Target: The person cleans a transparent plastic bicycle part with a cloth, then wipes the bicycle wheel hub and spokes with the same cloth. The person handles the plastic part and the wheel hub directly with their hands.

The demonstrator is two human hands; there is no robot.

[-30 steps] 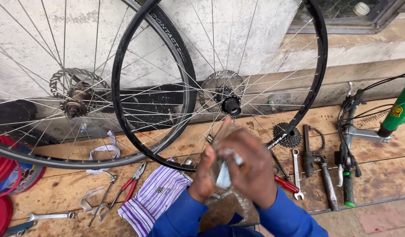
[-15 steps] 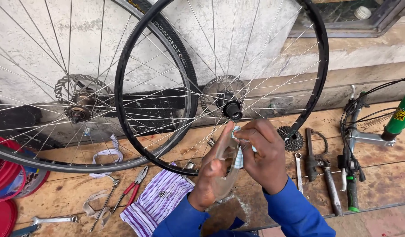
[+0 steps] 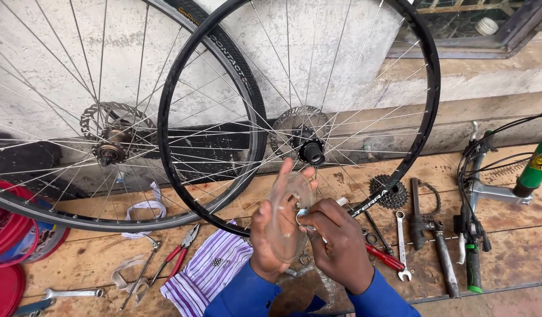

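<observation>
Right in front of me, both blue sleeves come up from the near edge. My left hand (image 3: 269,235) is wrapped around a clear plastic disc (image 3: 287,216), thumb side behind it, fingers stretched up along its far rim so the disc stands almost upright. My right hand (image 3: 335,240) is just beside it, fingertips pressed together in a pinch on a small silvery piece (image 3: 302,213) at the disc's right edge; what that piece is, I cannot tell. Hands and disc hang above the wooden tabletop (image 3: 506,258), near the middle.

Below and left of my hands lies a purple-striped cloth (image 3: 209,271). Further left, red-handled pliers (image 3: 178,253), and at the near left edge a silver spanner (image 3: 71,293). To the right of my hands, a red-handled screwdriver (image 3: 383,256), then an open-ended wrench (image 3: 401,246), then a long dark tool (image 3: 441,258) further right. A black sprocket cassette (image 3: 389,192) sits beyond them, just by the rim.

Behind my hands stands a bare black wheel (image 3: 426,117) with its hub (image 3: 311,151) directly beyond my fingertips. A second wheel with a tyre (image 3: 247,88) leans to the left, partly behind it, both against the pale wall (image 3: 353,53). Far right, a green bicycle frame (image 3: 535,164). Far left, red buckets (image 3: 6,235).
</observation>
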